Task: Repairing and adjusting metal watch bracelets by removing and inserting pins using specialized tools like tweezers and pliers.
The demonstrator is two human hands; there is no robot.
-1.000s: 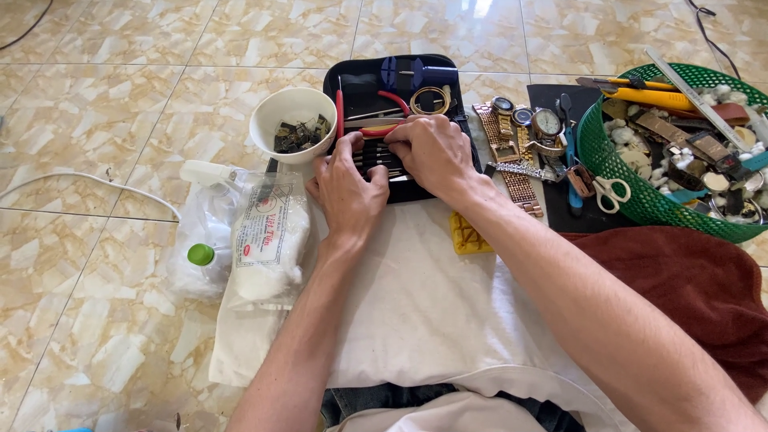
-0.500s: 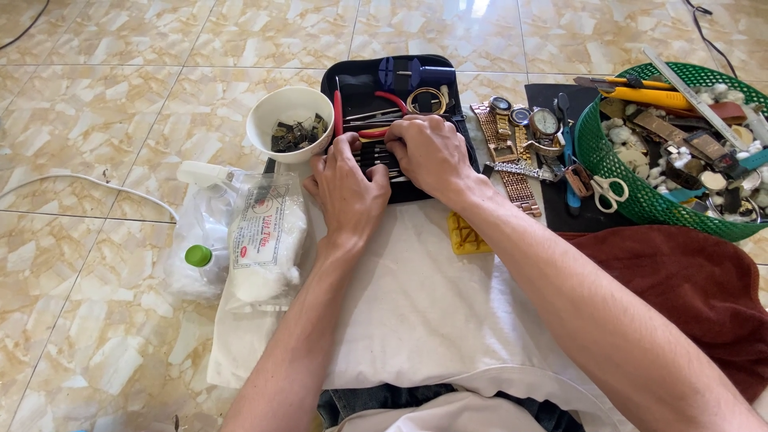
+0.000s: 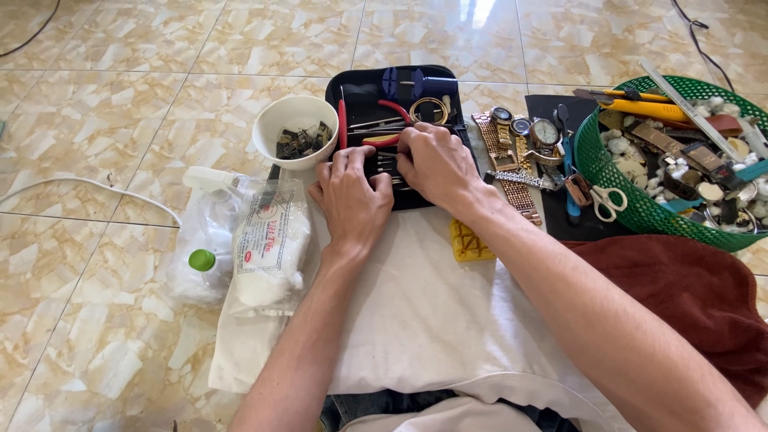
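A black tool case (image 3: 362,90) lies open on the tiled floor, holding red-handled pliers (image 3: 394,110), thin metal tools and a blue tool. My left hand (image 3: 350,200) rests palm down on the case's near left edge, fingers curled onto the tools. To its right, my right hand (image 3: 436,164) also lies on the case, fingers bent over the metal tools. What the fingertips grip is hidden. A white cloth (image 3: 416,312) spreads below both hands.
A white bowl (image 3: 295,130) of dark small parts stands left of the case. Plastic bags (image 3: 264,248) with a green-capped bottle lie left. Wristwatches (image 3: 520,148) and a green basket (image 3: 632,192) of watch parts, scissors (image 3: 610,200) and a dark red cloth (image 3: 688,304) are right.
Both hands have stayed on the tool case, shifting only slightly among the tools. The view has barely moved.
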